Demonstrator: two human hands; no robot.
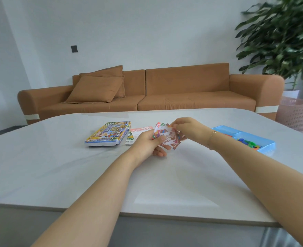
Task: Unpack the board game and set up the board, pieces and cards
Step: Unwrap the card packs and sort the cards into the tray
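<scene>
White desk [76, 166] carries the game box [108, 134] and the blue tray [264, 139] of pieces. Above it, left hand [148, 145] grips fanned cards [166, 137]; right hand [188, 130] pinches one: light, slick, best held by the edges.

Both forearms were bare and extended forward, converging toward the centre. The left hand [148, 144] was raised, thumb on top and fingers [160, 154] curled beneath, gripping a held item. The right hand [187, 130] was bent at the wrist, fingertips pinching the same item's upper edge. A thin bracelet [211, 135] circled the right wrist.
</scene>
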